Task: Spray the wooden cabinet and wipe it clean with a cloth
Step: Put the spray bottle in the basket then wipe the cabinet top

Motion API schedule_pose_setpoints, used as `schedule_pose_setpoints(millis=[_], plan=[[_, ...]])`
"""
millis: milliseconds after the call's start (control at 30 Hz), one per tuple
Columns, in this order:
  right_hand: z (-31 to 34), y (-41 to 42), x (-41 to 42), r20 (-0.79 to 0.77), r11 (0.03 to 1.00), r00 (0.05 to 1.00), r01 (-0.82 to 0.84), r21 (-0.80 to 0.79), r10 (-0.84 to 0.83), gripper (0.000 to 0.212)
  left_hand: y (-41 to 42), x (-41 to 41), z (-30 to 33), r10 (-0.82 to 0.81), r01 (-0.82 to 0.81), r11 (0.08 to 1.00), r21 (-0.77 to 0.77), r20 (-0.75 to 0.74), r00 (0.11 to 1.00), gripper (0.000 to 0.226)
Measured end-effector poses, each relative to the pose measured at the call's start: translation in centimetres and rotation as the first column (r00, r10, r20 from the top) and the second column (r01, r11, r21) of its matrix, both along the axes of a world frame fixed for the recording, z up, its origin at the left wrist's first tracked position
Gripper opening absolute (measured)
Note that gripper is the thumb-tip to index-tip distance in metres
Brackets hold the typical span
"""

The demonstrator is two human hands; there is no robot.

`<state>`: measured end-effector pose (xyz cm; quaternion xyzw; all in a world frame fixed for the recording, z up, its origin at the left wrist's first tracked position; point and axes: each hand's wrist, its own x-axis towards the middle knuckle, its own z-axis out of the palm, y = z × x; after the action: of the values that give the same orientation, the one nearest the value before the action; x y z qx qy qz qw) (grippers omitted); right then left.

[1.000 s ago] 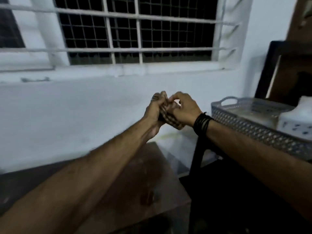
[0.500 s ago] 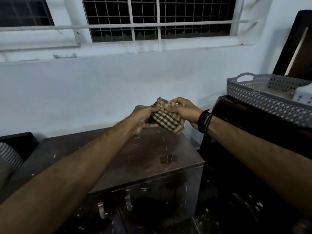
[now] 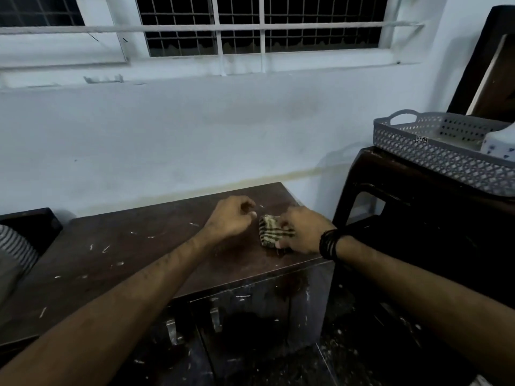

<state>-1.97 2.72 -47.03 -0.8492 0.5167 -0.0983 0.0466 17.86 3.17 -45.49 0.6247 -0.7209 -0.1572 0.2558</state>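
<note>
Folded checked cloth pressed onto wooden cabinet top by right hand, fingers curled over it, left hand at cloth's 9 o'clock, fingers loosely curled, nothing held, grey basket at 2 o'clock.

Folded checked cloth on scuffed wooden cabinet.

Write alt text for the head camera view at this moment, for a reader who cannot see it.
A person's right hand presses a folded checked cloth onto the top of a dark wooden cabinet flecked with pale marks, while the left hand hovers beside it, fingers loosely curled. A grey perforated basket sits on darker furniture to the right, below a barred window.
</note>
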Motion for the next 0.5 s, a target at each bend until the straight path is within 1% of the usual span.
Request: schedule_pose_setpoints(millis=[67,100,167,233,300,367,433,467,500], plan=[[-0.5,0.7,-0.4,0.177,0.995,0.982,-0.050,-0.081,0.063,0.021,-0.1,-0.5,-0.3,-0.045,0.045,0.999,-0.020,-0.014,0.999,0.028],[-0.6,1.1,-0.7,0.205,0.981,0.970,-0.097,-0.166,0.131,0.014,-0.2,-0.8,-0.5,-0.063,0.063,0.998,-0.025,-0.024,0.998,0.027],[-1.1,2.1,-1.4,0.215,0.929,0.941,-0.186,-0.319,0.262,0.013,-0.2,-1.3,-0.8,-0.108,0.107,0.994,-0.025,-0.016,0.994,0.028],[-1.9,3.9,-2.0,0.255,0.900,0.899,-0.256,-0.354,0.356,0.014,-0.1,-1.7,-1.0,-0.170,0.169,0.985,0.022,0.030,0.985,0.031],[-2.7,5.8,-2.8,0.306,0.892,0.867,-0.278,-0.356,0.393,0.020,0.1,-1.9,-1.5,-0.224,0.218,0.971,0.094,0.055,0.973,0.035],[-3.1,6.9,-3.1,0.368,0.893,0.857,-0.204,-0.402,0.362,0.024,0.1,-1.9,-2.1,-0.250,0.241,0.964,0.108,0.084,0.964,0.039],[-3.1,6.5,-2.8,0.441,0.886,0.860,-0.029,-0.462,0.258,0.018,0.0,-1.9,-2.8,-0.252,0.245,0.967,0.065,0.150,0.956,0.046],[-2.9,5.8,-2.5,0.471,0.892,0.861,0.049,-0.449,0.190,0.014,0.1,-1.9,-3.1,-0.245,0.241,0.970,0.042,0.190,0.951,0.048],[-2.6,5.2,-2.2,0.480,0.907,0.868,0.094,-0.410,0.127,0.015,0.2,-2.0,-3.4,-0.240,0.241,0.970,0.025,0.232,0.943,0.049]])
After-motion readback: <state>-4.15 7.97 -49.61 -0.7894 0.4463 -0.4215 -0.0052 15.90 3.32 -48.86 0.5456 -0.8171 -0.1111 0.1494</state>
